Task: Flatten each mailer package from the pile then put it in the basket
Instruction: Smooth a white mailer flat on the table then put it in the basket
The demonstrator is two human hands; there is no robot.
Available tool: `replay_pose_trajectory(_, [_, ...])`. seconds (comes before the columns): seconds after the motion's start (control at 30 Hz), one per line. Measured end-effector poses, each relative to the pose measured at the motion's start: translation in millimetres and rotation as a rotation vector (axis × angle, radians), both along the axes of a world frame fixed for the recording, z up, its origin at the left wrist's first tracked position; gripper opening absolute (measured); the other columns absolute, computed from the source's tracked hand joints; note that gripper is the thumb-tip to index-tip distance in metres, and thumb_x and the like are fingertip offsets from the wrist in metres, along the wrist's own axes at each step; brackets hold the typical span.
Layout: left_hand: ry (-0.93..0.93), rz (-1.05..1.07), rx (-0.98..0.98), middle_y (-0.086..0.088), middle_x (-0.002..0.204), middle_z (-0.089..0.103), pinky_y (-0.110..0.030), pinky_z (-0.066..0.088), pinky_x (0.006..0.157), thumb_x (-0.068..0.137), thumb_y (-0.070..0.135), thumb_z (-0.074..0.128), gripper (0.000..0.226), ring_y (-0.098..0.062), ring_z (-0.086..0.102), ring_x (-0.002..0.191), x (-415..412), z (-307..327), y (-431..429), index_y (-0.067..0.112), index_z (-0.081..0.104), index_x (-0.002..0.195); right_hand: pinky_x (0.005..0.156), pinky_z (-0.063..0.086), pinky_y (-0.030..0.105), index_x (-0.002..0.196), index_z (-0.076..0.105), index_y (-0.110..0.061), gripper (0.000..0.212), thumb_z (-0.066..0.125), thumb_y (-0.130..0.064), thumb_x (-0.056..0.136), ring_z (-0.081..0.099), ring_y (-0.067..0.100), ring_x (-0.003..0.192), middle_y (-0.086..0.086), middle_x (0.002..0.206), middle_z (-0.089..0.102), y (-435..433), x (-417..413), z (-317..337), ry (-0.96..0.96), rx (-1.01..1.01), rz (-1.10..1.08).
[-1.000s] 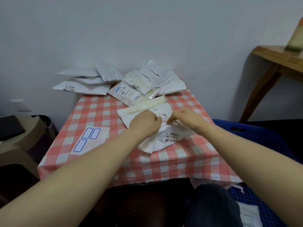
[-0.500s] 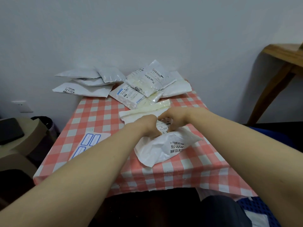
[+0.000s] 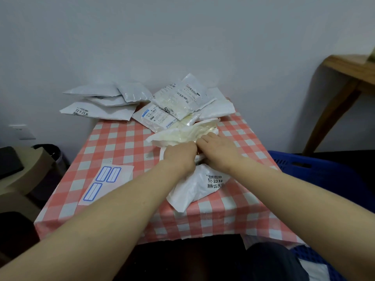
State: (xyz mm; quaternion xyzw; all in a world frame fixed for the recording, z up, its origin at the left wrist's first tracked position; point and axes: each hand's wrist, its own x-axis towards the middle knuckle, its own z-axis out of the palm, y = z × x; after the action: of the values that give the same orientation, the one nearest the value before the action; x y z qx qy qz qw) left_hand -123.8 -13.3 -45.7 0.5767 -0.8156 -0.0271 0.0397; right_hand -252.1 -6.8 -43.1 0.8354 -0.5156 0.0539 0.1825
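The white mailer (image 3: 194, 189) is pressed by the flat-fingered right hand (image 3: 220, 152); the left hand (image 3: 179, 157) is curled on it, and whether it grips cannot be told.

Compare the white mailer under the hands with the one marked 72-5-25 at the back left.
The near mailer lies centrally, crumpled and bulging; the 72-5-25 mailer lies fairly flat at the table's far left corner. The left hand and right hand rest on the near mailer; the 72-5-25 mailer is untouched, with other mailers stacked on it. Both are white with black printed labels.
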Motion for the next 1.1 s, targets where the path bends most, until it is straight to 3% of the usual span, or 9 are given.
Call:
replay_pose_trajectory(0.1, [-0.061, -0.002, -0.234, -0.007, 0.119, 0.053, -0.034, 0.037, 0.084, 0.089, 0.013, 0.053, 0.028, -0.028, 0.051, 0.111, 0, -1, 6, 0.012, 0.046, 0.116, 0.06, 0.036, 0.035, 0.109, 0.05, -0.009, 0.024, 0.057, -0.012, 0.085, 0.055, 0.03, 0.092, 0.009, 0.108, 0.052, 12, 3, -2, -0.24, 0.094, -0.103])
replay_pose_trajectory(0.2, [-0.036, -0.084, -0.285, -0.007, 0.118, 0.05, -0.03, 0.033, 0.078, 0.091, 0.011, 0.051, 0.026, -0.026, 0.046, 0.113, 6, 0, 7, 0.013, 0.054, 0.117, 0.07, 0.045, 0.037, 0.101, 0.048, -0.015, 0.013, 0.052, -0.023, 0.092, 0.057, 0.028, 0.091, 0.006, 0.104, 0.057, 14, -2, 1, -0.413, 0.253, -0.205])
replay_pose_trajectory(0.3, [0.011, -0.144, -0.183, -0.004, 0.114, 0.049, -0.029, 0.031, 0.071, 0.094, 0.013, 0.048, 0.02, -0.025, 0.043, 0.115, 10, -3, 10, 0.009, 0.061, 0.108, 0.073, 0.045, 0.033, 0.097, 0.062, -0.014, 0.024, 0.051, -0.036, 0.094, 0.06, 0.025, 0.093, 0.005, 0.1, 0.065, 17, -9, 10, -0.293, 0.39, -0.231])
replay_pose_trajectory(0.4, [0.069, -0.156, -0.042, -0.006, 0.117, 0.048, -0.032, 0.033, 0.071, 0.099, 0.017, 0.037, 0.021, -0.026, 0.044, 0.116, 15, -9, 10, 0.007, 0.054, 0.106, 0.084, 0.047, 0.035, 0.114, 0.066, -0.016, 0.038, 0.04, -0.04, 0.099, 0.059, 0.025, 0.103, 0.007, 0.109, 0.067, 30, -10, 17, -0.208, 0.526, -0.195])
replay_pose_trajectory(0.47, [-0.004, -0.194, 0.047, -0.009, 0.141, 0.038, -0.036, 0.037, 0.087, 0.103, 0.022, 0.03, 0.032, -0.024, 0.038, 0.127, 18, -11, 11, 0.006, 0.046, 0.125, 0.091, 0.044, 0.036, 0.127, 0.058, -0.016, 0.041, 0.035, -0.037, 0.101, 0.054, 0.027, 0.112, 0.009, 0.121, 0.062, 38, -11, 15, -0.124, 0.583, -0.151])
replay_pose_trajectory(0.57, [-0.05, -0.191, 0.144, -0.007, 0.158, 0.013, -0.038, 0.015, 0.115, 0.103, 0.034, 0.021, 0.051, -0.019, 0.013, 0.145, 19, -11, 17, 0.009, 0.022, 0.148, 0.083, 0.041, 0.03, 0.137, 0.046, -0.015, 0.041, 0.037, -0.031, 0.101, 0.053, 0.029, 0.113, 0.008, 0.126, 0.057, 43, -16, 9, 0.005, 0.553, -0.082])
replay_pose_trajectory(0.7, [-0.113, -0.203, 0.187, -0.008, 0.16, 0.0, -0.036, 0.001, 0.118, 0.101, 0.043, 0.026, 0.065, -0.02, -0.001, 0.147, 17, -12, 25, 0.01, 0.006, 0.152, 0.072, 0.041, 0.032, 0.135, 0.044, -0.012, 0.039, 0.041, -0.023, 0.098, 0.055, 0.031, 0.106, 0.009, 0.127, 0.051, 47, -15, -1, 0.135, 0.504, -0.07])
replay_pose_trajectory(1.0, [-0.278, -0.293, 0.082, -0.009, 0.156, 0.021, -0.032, 0.008, 0.116, 0.103, 0.033, 0.025, 0.051, -0.021, 0.018, 0.144, 16, -17, 28, 0.009, 0.022, 0.148, 0.073, 0.044, 0.029, 0.109, 0.062, -0.013, 0.022, 0.049, -0.01, 0.091, 0.058, 0.029, 0.104, 0.007, 0.12, 0.056, 45, -9, -14, -0.054, 0.427, -0.127])
replay_pose_trajectory(1.1, [-0.299, -0.295, 0.026, -0.009, 0.153, 0.028, -0.03, 0.013, 0.114, 0.104, 0.03, 0.024, 0.047, -0.022, 0.026, 0.14, 15, -18, 31, 0.009, 0.028, 0.145, 0.085, 0.047, 0.033, 0.123, 0.054, -0.015, 0.036, 0.049, -0.005, 0.089, 0.056, 0.028, 0.111, 0.007, 0.124, 0.057, 45, -7, -14, -0.13, 0.497, -0.149])
